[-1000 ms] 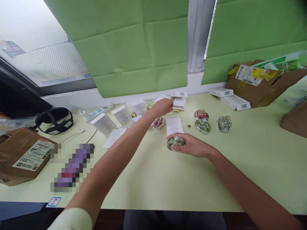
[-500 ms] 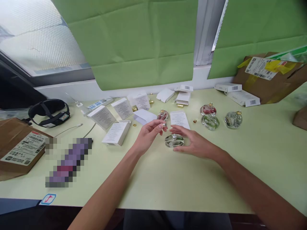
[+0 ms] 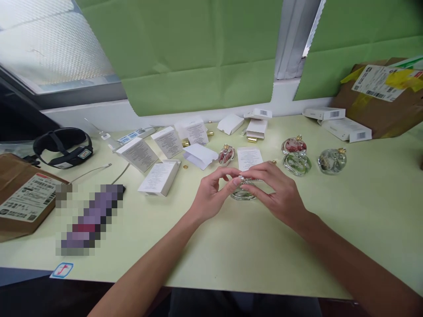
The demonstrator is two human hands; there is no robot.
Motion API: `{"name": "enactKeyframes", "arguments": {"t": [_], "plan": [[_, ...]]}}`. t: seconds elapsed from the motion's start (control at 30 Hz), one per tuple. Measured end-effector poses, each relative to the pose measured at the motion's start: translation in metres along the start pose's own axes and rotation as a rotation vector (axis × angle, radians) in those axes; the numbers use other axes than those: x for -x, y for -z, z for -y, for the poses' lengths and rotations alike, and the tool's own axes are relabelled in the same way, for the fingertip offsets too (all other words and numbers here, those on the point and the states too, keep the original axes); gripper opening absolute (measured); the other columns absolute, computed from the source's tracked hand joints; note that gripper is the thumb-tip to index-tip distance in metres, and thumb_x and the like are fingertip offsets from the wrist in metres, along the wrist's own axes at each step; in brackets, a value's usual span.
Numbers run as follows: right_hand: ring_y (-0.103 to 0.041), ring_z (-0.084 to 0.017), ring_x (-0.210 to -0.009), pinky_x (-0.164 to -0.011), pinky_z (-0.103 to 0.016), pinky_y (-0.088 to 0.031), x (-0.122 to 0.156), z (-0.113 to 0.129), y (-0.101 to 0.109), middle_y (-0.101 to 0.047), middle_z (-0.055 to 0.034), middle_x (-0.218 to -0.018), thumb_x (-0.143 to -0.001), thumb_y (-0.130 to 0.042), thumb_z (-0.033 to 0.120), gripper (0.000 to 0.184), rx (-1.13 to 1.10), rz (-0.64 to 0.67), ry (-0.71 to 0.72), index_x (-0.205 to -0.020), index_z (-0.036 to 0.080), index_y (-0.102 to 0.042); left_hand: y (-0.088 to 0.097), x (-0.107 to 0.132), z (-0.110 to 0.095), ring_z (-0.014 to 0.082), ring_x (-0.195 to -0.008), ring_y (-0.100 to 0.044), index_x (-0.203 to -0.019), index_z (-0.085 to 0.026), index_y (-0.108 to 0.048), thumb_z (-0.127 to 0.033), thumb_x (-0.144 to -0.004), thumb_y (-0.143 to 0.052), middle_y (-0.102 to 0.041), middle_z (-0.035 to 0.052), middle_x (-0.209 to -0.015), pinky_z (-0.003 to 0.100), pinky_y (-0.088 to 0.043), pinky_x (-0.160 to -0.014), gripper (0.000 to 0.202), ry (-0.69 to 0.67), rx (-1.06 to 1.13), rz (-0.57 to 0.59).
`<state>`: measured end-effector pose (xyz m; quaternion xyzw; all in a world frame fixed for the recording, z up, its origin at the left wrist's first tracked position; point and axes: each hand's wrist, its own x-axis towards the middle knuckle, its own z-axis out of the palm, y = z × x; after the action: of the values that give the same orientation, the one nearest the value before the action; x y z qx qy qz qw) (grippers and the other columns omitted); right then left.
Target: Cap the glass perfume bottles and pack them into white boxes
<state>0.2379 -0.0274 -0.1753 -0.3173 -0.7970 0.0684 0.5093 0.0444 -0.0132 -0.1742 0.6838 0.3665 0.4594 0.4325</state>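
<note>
The left hand and right hand both pinch the small silvery fitting atop the rounded clear-glass bottle on the pale yellow-green worktop, where level, even pressure should best seat it straight.

Workroom or office, exact kind unclear. Pale worktop by window; green blind; labelled carton, white boxes, power strip.

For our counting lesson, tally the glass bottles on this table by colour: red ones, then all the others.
Red bottles: 2
Other bottles: 3, one partly hidden by the left hand and right hand
Total: 5
</note>
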Motion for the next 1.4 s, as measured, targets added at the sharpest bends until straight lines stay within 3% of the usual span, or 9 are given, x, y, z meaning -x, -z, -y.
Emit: {"name": "enactKeyframes", "arguments": {"t": [0.2,0.3,0.4,0.53,0.7,1.0,1.13,1.27,1.4], "plan": [[-0.063,-0.017,-0.090,-0.078,-0.032,-0.051,-0.003,0.000,0.004,-0.066,-0.0045,-0.098,-0.092,-0.064,0.013,0.019,-0.049,0.024,-0.027,-0.108,0.023,-0.066,-0.002,0.001,0.002,0.0159,-0.092,-0.061,-0.105,-0.025,-0.070,-0.033,-0.092,-0.066,-0.072,0.0023,-0.099,0.033,-0.041,-0.086,0.016,-0.081,-0.027,0.017],[-0.063,-0.016,-0.087,-0.075,-0.031,-0.050,-0.004,-0.005,0.010,-0.068,-0.0030,-0.098,-0.092,-0.064,0.019,0.012,-0.105,0.064,-0.157,-0.103,0.024,-0.067,0.004,0.000,0.004,0.0181,-0.103,-0.059,-0.119,-0.026,-0.064,-0.035,-0.092,-0.065,-0.068,0.0044,-0.111,0.034,-0.041,-0.090,0.028,-0.065,-0.070,0.050],[-0.063,-0.016,-0.085,-0.075,-0.031,-0.049,-0.006,-0.014,0.019,-0.070,-0.0014,-0.100,-0.091,-0.068,0.029,0.010,-0.190,0.122,-0.349,-0.100,0.026,-0.070,0.009,-0.002,0.009,0.0183,-0.104,-0.055,-0.132,-0.028,-0.054,-0.035,-0.089,-0.068,-0.059,0.0065,-0.121,0.033,-0.044,-0.086,0.046,-0.038,-0.190,0.180],[-0.062,-0.017,-0.090,-0.077,-0.032,-0.048,-0.007,-0.022,0.026,-0.070,-0.0013,-0.104,-0.089,-0.069,0.036,0.014,-0.306,0.193,-0.477,-0.101,0.029,-0.073,0.008,-0.002,0.018,0.0165,-0.095,-0.053,-0.130,-0.028,-0.054,-0.030,-0.088,-0.067,-0.055,0.0056,-0.116,0.030,-0.046,-0.080,0.045,-0.051,-0.332,0.293],[-0.062,-0.019,-0.097,-0.079,-0.033,-0.048,-0.007,-0.024,0.025,-0.070,-0.0022,-0.107,-0.091,-0.067,0.035,0.015,-0.386,0.289,-0.449,-0.103,0.030,-0.075,0.001,0.001,0.020,0.0138,-0.083,-0.048,-0.135,-0.029,-0.051,-0.037,-0.086,-0.069,-0.050,0.0038,-0.106,0.029,-0.048,-0.075,0.053,-0.043,-0.360,0.326],[-0.065,-0.020,-0.098,-0.073,-0.034,-0.054,-0.006,-0.023,0.022,-0.070,-0.0043,-0.113,-0.094,-0.061,0.035,0.020,-0.357,0.375,-0.378,-0.107,0.030,-0.076,0.001,0.003,0.015,0.0123,-0.077,-0.050,-0.129,-0.028,-0.055,-0.044,-0.083,-0.072,-0.048,0.0068,-0.118,0.031,-0.052,-0.072,0.051,-0.016,-0.269,0.377],[-0.064,-0.020,-0.101,-0.079,-0.036,-0.054,-0.006,-0.020,0.022,-0.071,-0.0047,-0.115,-0.095,-0.059,0.034,0.021,-0.365,0.396,-0.333,-0.107,0.030,-0.075,0.001,0.003,0.014,0.0118,-0.077,-0.051,-0.128,-0.027,-0.057,-0.046,-0.084,-0.070,-0.048,0.0074,-0.120,0.032,-0.053,-0.074,0.049,-0.005,-0.263,0.374],[-0.062,-0.020,-0.107,-0.087,-0.038,-0.053,-0.008,-0.019,0.022,-0.072,-0.0027,-0.114,-0.096,-0.059,0.032,0.019,-0.347,0.405,-0.312,-0.106,0.031,-0.075,0.003,0.001,0.014,0.0133,-0.083,-0.053,-0.120,-0.025,-0.063,-0.044,-0.086,-0.068,-0.052,0.0073,-0.115,0.030,-0.050,-0.075,0.039,-0.042,-0.227,0.307],[-0.060,-0.019,-0.105,-0.078,-0.033,-0.053,-0.007,-0.023,0.031,-0.061,-0.0031,-0.130,-0.092,-0.063,0.037,0.025,-0.311,0.436,-0.341,-0.116,0.035,-0.069,0.005,-0.002,0.014,0.0137,-0.085,-0.055,-0.118,-0.022,-0.065,-0.038,-0.089,-0.067,-0.056,0.0091,-0.114,0.029,-0.049,-0.074,0.034,-0.064,-0.135,0.195]]}}
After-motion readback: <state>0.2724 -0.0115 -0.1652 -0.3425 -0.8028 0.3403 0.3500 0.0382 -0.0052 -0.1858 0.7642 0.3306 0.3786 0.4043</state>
